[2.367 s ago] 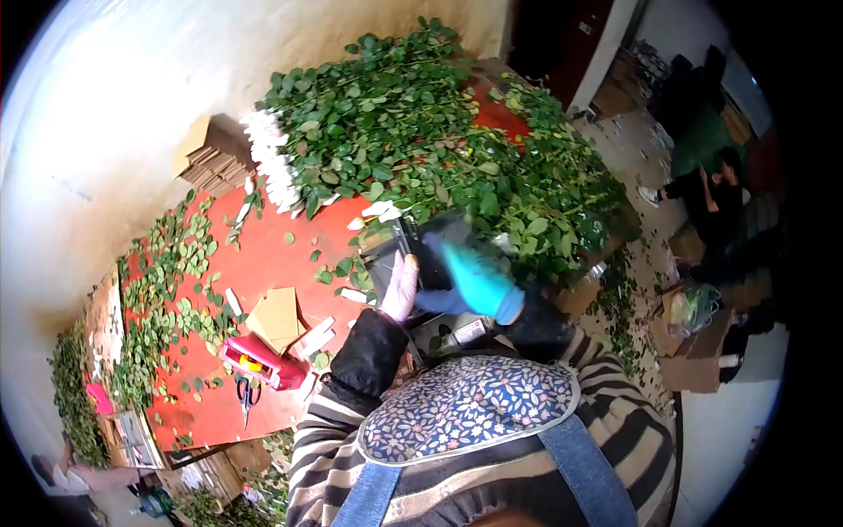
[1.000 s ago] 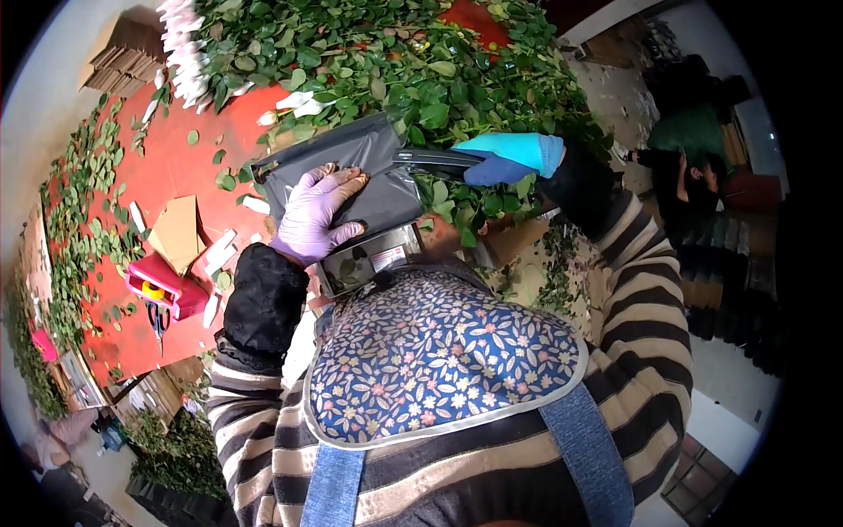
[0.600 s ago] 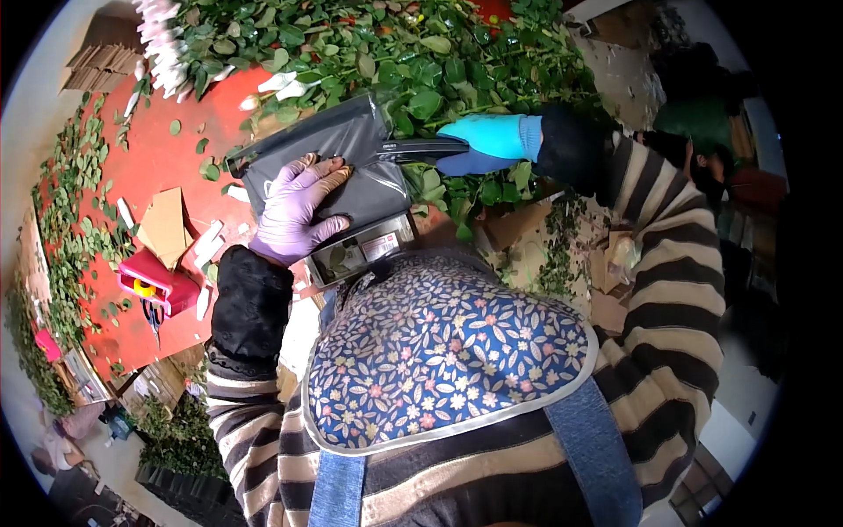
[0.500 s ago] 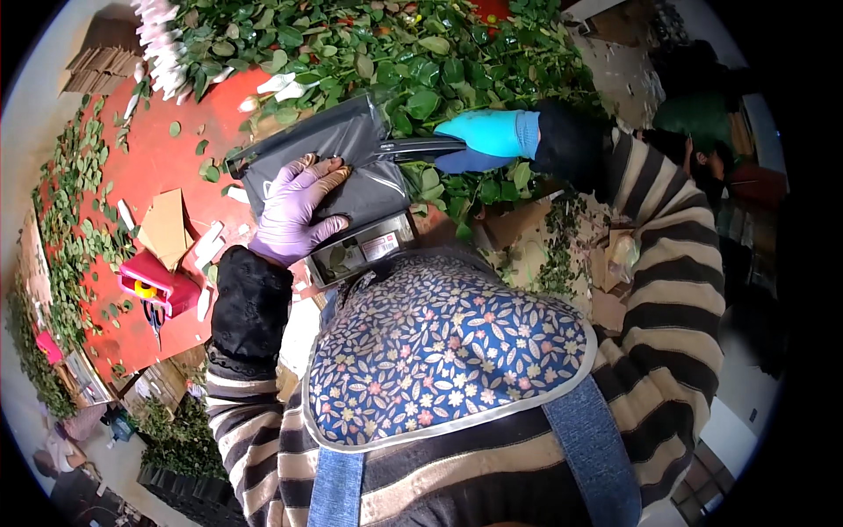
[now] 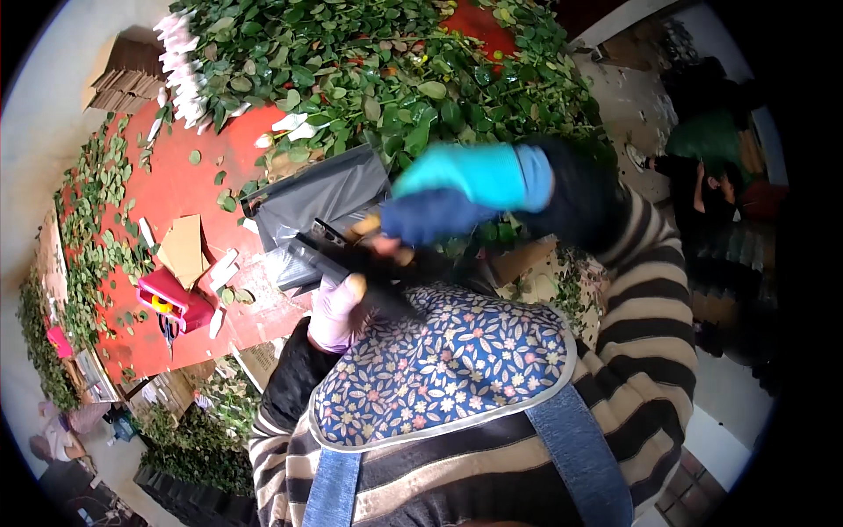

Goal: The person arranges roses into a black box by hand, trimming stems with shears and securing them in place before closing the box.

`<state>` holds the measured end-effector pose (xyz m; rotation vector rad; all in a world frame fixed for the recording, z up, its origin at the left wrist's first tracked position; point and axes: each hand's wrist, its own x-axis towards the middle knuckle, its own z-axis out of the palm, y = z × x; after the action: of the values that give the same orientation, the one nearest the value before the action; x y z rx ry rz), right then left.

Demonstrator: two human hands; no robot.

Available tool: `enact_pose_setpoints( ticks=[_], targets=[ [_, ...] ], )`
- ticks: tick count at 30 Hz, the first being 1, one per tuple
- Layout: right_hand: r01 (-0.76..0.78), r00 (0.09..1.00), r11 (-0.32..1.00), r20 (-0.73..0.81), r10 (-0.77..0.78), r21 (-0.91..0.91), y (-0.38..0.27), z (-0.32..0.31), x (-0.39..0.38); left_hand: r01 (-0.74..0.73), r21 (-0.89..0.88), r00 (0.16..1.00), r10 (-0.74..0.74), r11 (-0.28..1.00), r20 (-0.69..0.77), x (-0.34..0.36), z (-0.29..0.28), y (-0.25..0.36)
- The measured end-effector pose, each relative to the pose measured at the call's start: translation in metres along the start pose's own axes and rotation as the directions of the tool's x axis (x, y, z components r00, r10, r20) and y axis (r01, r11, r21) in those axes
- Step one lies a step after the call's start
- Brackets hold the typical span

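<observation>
My left hand [image 5: 334,316], in a lilac glove with a worn thumb, is close to my apron. It is closed around a long black tool [image 5: 373,281] that looks like a stapler, partly smeared by motion. Over the tool's far side, my right hand [image 5: 457,198] in a turquoise and dark blue glove is blurred. Its bare or stained fingertips are near the tool, but their grip cannot be made out. Just beyond both hands lies a black plastic sheet [image 5: 325,189] with shiny folds; the hands hide its near right part.
Leafy stems [image 5: 378,79] cover the far side of the red table [image 5: 123,325]. At left are a pink holder [image 5: 180,303] with a yellow ring, scissors [image 5: 168,328], cardboard pieces [image 5: 184,250] and white strips. Wrapped white buds [image 5: 182,66] lie far left. A person [image 5: 716,171] sits at right.
My left hand has left the black sheet and drawn back toward my apron, now around the black tool. My right hand has swung left and nearer. The grey metal box near my apron is now hidden.
</observation>
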<state>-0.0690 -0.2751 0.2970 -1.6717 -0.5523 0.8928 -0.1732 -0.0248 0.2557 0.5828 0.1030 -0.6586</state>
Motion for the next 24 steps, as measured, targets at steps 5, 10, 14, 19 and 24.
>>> enact_pose_setpoints(
  ticks=[5, 10, 14, 19, 24],
  targets=[
    [-0.335, 0.938, 0.877, -0.029, 0.347, -0.343, 0.014, -0.073, 0.052, 0.037, 0.372, 0.985, 0.028, 0.928, -0.168, 0.007, -0.004, 0.047],
    [-0.215, 0.974, 0.959, 0.03, 0.224, -0.185, 0.078, -0.068, 0.092, 0.138, 0.529, 0.892, 0.127, 0.837, -0.433, 0.03, -0.063, 0.075],
    [0.423, 0.897, 0.738, 0.126, -0.425, -0.526, 0.057, -0.046, 0.029, 0.117, 0.496, 0.907, 0.111, 0.86, -0.406, 0.014, -0.066, 0.075],
    [0.55, 0.823, 0.381, 0.406, -0.397, -0.743, 0.036, -0.005, 0.018, 0.026, 0.525, 0.931, 0.171, 0.851, -0.322, -0.004, -0.075, 0.073],
    [0.46, 0.815, 0.409, 0.191, -0.548, -0.788, 0.019, -0.019, 0.02, 0.015, 0.598, 0.943, 0.187, 0.801, -0.274, -0.011, -0.061, 0.073]
  ],
)
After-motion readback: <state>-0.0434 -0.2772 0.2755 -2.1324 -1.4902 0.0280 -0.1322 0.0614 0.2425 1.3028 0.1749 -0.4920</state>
